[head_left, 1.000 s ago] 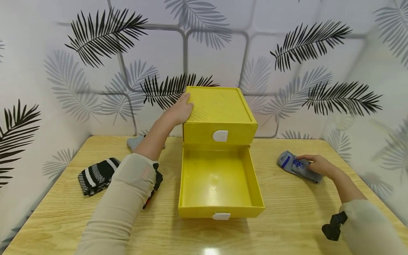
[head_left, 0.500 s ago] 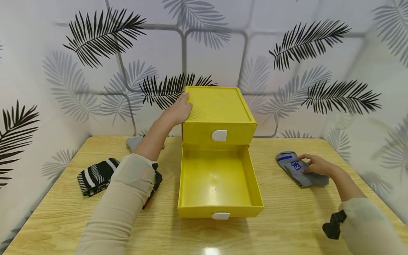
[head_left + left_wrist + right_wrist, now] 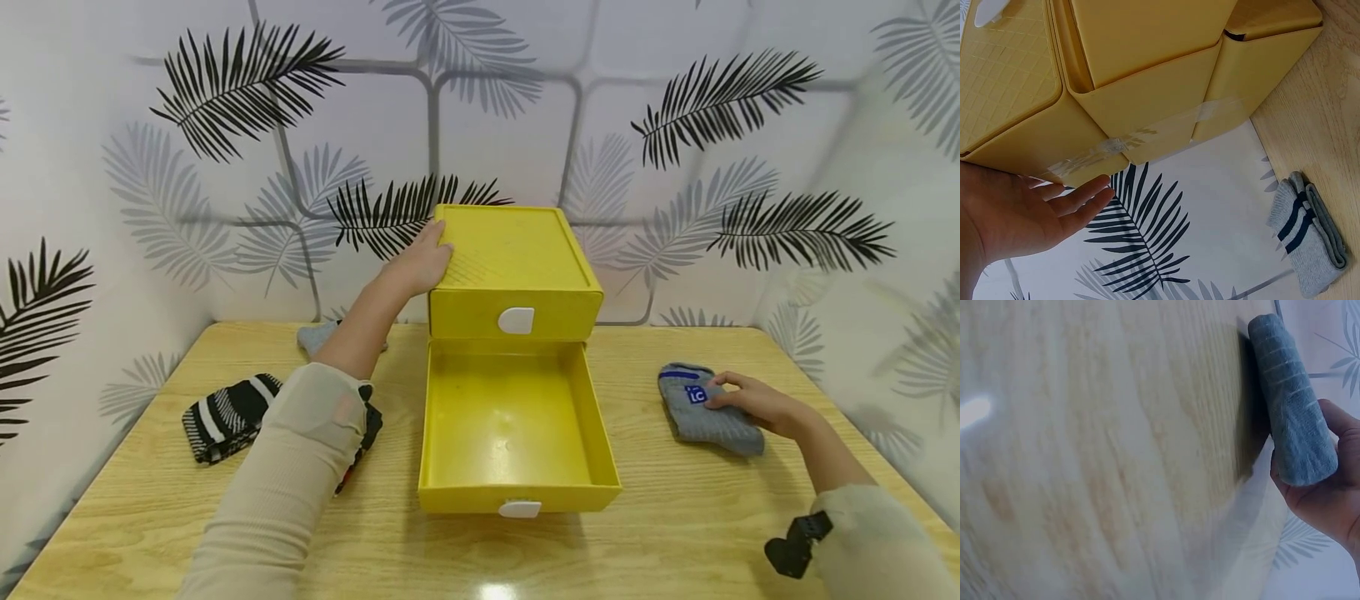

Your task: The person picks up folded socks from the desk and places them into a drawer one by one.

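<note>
Socks lie on a wooden table [image 3: 675,517] around a yellow box with two drawers [image 3: 517,275]. The right hand [image 3: 753,402] grips a folded gray sock [image 3: 701,412] that has a small blue tag on it. Its fingers curl over the near end of the sock and its thumb is on the side. The sock lies flat on the table, on the right side, well apart from the box. In the right wrist view the sock [image 3: 1291,400] looks like a rolled bundle pressed against the palm [image 3: 1329,494].

The left hand [image 3: 420,260] rests on the top left edge of the box. Its fingers are straight and flat, and they hold nothing. In the left wrist view the left hand's fingers [image 3: 1079,200] touch the yellow side of the box [image 3: 1147,81], where some clear tape [image 3: 1110,147] sticks.

The bottom drawer [image 3: 517,417] is pulled out toward the person. The top drawer [image 3: 516,310] is closed and has a white handle [image 3: 517,320].

A black and white striped sock [image 3: 225,412] lies on the left side of the table, near the left sleeve [image 3: 300,467]. Another gray sock [image 3: 318,335] lies behind the left arm, near the wall [image 3: 150,167]. The wall has black and gray leaves on it.
</note>
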`<control>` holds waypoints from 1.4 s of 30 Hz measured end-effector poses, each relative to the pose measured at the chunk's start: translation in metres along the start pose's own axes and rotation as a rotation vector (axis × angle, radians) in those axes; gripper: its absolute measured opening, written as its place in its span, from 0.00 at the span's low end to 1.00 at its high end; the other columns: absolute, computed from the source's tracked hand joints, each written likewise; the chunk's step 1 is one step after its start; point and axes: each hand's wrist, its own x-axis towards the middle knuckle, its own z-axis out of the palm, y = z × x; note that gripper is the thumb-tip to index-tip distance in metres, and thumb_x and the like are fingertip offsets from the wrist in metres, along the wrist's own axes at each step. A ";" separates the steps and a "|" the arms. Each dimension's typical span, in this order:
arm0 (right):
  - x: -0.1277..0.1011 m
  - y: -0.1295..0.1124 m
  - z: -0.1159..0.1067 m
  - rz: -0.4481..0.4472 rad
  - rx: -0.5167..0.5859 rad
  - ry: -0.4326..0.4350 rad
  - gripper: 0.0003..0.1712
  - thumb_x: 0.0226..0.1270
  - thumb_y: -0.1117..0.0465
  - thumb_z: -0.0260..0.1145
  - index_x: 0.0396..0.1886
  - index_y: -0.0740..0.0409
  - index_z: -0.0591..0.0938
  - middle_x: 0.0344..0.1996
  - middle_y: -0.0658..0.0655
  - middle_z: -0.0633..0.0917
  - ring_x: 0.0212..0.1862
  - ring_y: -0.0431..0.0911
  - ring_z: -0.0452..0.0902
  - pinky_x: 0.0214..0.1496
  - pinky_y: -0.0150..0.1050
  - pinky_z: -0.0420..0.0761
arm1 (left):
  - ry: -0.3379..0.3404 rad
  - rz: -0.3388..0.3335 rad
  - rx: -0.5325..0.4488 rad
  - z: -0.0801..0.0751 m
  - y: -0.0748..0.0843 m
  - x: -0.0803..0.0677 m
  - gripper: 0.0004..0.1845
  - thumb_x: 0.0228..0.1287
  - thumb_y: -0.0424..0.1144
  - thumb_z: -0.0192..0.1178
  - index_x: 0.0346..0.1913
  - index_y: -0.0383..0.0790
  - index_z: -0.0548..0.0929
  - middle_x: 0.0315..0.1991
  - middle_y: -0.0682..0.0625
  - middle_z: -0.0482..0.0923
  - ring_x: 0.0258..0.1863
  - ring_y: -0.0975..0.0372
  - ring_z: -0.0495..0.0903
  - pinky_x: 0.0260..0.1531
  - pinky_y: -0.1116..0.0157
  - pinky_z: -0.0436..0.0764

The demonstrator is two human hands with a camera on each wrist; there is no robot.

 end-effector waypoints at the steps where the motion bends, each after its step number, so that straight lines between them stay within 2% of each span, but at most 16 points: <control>1: -0.001 0.001 0.000 0.006 0.017 -0.008 0.30 0.67 0.58 0.59 0.61 0.68 0.60 0.44 0.60 0.69 0.29 0.42 0.64 0.31 0.38 0.70 | -0.001 -0.003 -0.003 0.000 0.000 0.000 0.29 0.74 0.47 0.27 0.73 0.44 0.36 0.72 0.51 0.27 0.69 0.60 0.30 0.65 0.54 0.39; 5: -0.007 0.007 0.001 0.015 0.094 -0.035 0.38 0.67 0.58 0.58 0.70 0.65 0.52 0.46 0.57 0.71 0.20 0.39 0.56 0.24 0.34 0.66 | -0.011 -0.010 -0.014 0.003 0.000 -0.001 0.29 0.74 0.47 0.27 0.73 0.45 0.35 0.72 0.52 0.26 0.69 0.60 0.31 0.65 0.53 0.39; 7: -0.008 0.010 0.000 0.003 0.153 -0.037 0.38 0.67 0.60 0.58 0.71 0.63 0.51 0.45 0.55 0.73 0.18 0.38 0.53 0.21 0.32 0.64 | -0.017 -0.011 -0.019 0.003 0.000 -0.001 0.29 0.74 0.47 0.27 0.73 0.46 0.35 0.72 0.52 0.26 0.69 0.60 0.30 0.65 0.54 0.38; 10: -0.010 0.014 0.000 -0.043 0.239 -0.040 0.33 0.68 0.63 0.57 0.71 0.53 0.58 0.44 0.53 0.75 0.16 0.37 0.52 0.18 0.31 0.60 | -0.012 -0.007 -0.017 0.004 0.000 -0.001 0.29 0.74 0.47 0.27 0.73 0.45 0.36 0.72 0.52 0.26 0.69 0.61 0.30 0.65 0.54 0.39; 14: -0.011 0.014 0.000 -0.092 0.305 -0.054 0.26 0.67 0.66 0.57 0.62 0.39 0.69 0.42 0.52 0.75 0.16 0.39 0.48 0.17 0.33 0.55 | -0.006 0.000 -0.012 0.003 0.000 -0.001 0.29 0.74 0.47 0.27 0.73 0.44 0.36 0.72 0.51 0.27 0.69 0.60 0.30 0.65 0.56 0.39; 15: -0.011 0.014 0.000 -0.100 0.311 -0.058 0.26 0.67 0.66 0.56 0.61 0.37 0.70 0.38 0.51 0.74 0.16 0.40 0.47 0.17 0.34 0.53 | -0.006 0.001 -0.010 0.003 0.000 -0.001 0.29 0.74 0.47 0.27 0.73 0.44 0.36 0.72 0.51 0.27 0.69 0.60 0.30 0.65 0.56 0.39; 18: -0.014 0.010 0.000 -0.107 0.282 -0.047 0.28 0.67 0.65 0.57 0.64 0.39 0.67 0.35 0.52 0.72 0.17 0.41 0.48 0.20 0.38 0.53 | -0.012 0.004 -0.003 0.003 0.000 0.001 0.29 0.74 0.47 0.27 0.73 0.44 0.35 0.72 0.51 0.26 0.69 0.60 0.30 0.65 0.56 0.39; 21: -0.018 0.004 0.000 -0.092 0.238 -0.027 0.33 0.68 0.63 0.57 0.70 0.43 0.60 0.48 0.59 0.69 0.22 0.38 0.58 0.24 0.36 0.61 | -0.013 0.009 -0.003 0.003 0.001 0.001 0.29 0.74 0.47 0.27 0.73 0.44 0.35 0.72 0.51 0.26 0.69 0.60 0.30 0.65 0.56 0.39; 23: -0.021 -0.001 0.000 -0.090 0.220 -0.010 0.35 0.68 0.62 0.56 0.72 0.46 0.56 0.58 0.61 0.61 0.27 0.37 0.64 0.28 0.35 0.67 | -0.011 0.011 -0.003 0.002 0.001 0.001 0.29 0.74 0.47 0.27 0.73 0.44 0.35 0.72 0.50 0.26 0.69 0.60 0.30 0.65 0.56 0.39; 25: -0.023 -0.006 0.001 -0.100 0.227 -0.001 0.35 0.69 0.62 0.56 0.72 0.47 0.54 0.63 0.56 0.55 0.32 0.38 0.69 0.33 0.34 0.72 | -0.008 0.013 -0.006 0.002 0.002 0.001 0.29 0.74 0.47 0.27 0.73 0.44 0.36 0.72 0.50 0.27 0.69 0.60 0.30 0.65 0.56 0.39; 27: -0.026 -0.012 0.002 -0.130 0.243 0.000 0.35 0.69 0.63 0.55 0.72 0.46 0.55 0.61 0.51 0.59 0.33 0.38 0.72 0.33 0.35 0.73 | -0.007 0.011 -0.004 0.002 0.003 0.000 0.29 0.74 0.47 0.27 0.73 0.44 0.36 0.72 0.50 0.27 0.69 0.60 0.30 0.65 0.56 0.39; 30: -0.029 -0.024 0.004 -0.191 0.288 -0.019 0.33 0.70 0.66 0.54 0.71 0.44 0.58 0.56 0.42 0.66 0.41 0.39 0.76 0.35 0.36 0.77 | -0.010 0.011 -0.003 0.002 0.003 0.000 0.29 0.74 0.47 0.27 0.73 0.44 0.35 0.72 0.51 0.26 0.69 0.60 0.30 0.65 0.56 0.39; 32: -0.032 -0.033 0.006 -0.240 0.332 -0.048 0.32 0.70 0.68 0.53 0.70 0.44 0.60 0.54 0.41 0.70 0.43 0.41 0.77 0.36 0.37 0.78 | -0.010 0.010 -0.005 0.001 0.003 0.000 0.29 0.74 0.47 0.27 0.73 0.44 0.35 0.72 0.51 0.26 0.69 0.60 0.30 0.65 0.56 0.38; 36: -0.038 -0.056 0.013 -0.285 0.409 -0.094 0.32 0.70 0.70 0.52 0.70 0.46 0.60 0.52 0.44 0.74 0.40 0.42 0.78 0.35 0.38 0.79 | -0.009 0.007 -0.008 0.000 0.003 0.000 0.29 0.74 0.47 0.27 0.73 0.45 0.35 0.72 0.51 0.26 0.69 0.60 0.30 0.65 0.56 0.38; 40: -0.047 -0.078 0.021 -0.269 0.398 -0.107 0.32 0.69 0.68 0.53 0.71 0.46 0.59 0.55 0.43 0.68 0.31 0.38 0.73 0.29 0.33 0.75 | -0.009 0.000 -0.003 0.000 0.002 0.000 0.29 0.74 0.47 0.27 0.73 0.45 0.35 0.72 0.51 0.26 0.69 0.60 0.30 0.65 0.56 0.38; 42: -0.051 -0.087 0.025 -0.263 0.409 -0.128 0.32 0.69 0.68 0.53 0.70 0.45 0.61 0.54 0.45 0.69 0.28 0.37 0.70 0.28 0.31 0.74 | -0.010 -0.002 0.001 0.000 0.001 0.000 0.29 0.74 0.47 0.27 0.73 0.45 0.35 0.72 0.51 0.26 0.69 0.60 0.30 0.65 0.56 0.38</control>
